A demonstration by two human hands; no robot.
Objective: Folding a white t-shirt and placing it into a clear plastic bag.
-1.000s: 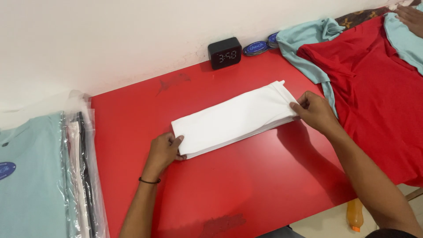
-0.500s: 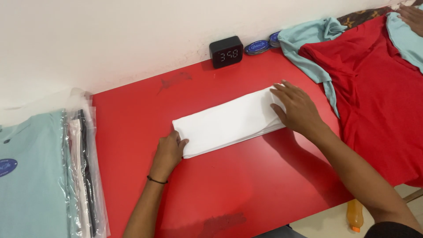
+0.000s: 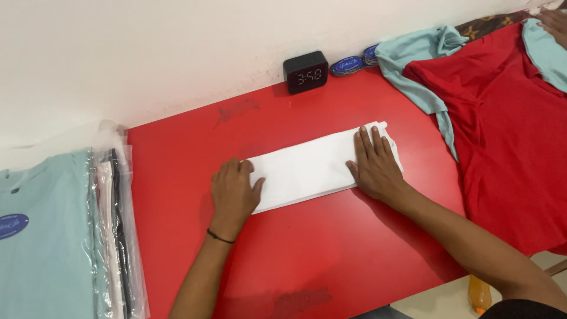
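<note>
Both palms down flat now, left hand [image 3: 233,192] and right hand [image 3: 375,165] spread open, gripping nothing, pressing either end of the folded white garment [image 3: 310,168] mid red table [image 3: 331,248].

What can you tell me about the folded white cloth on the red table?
The white cloth is plain, soft fabric folded into a long flat strip, lying slanted on the red table. Layered edges show at its far right end. The left hand lies flat on its left end and the right hand lies flat on its right end.
</note>
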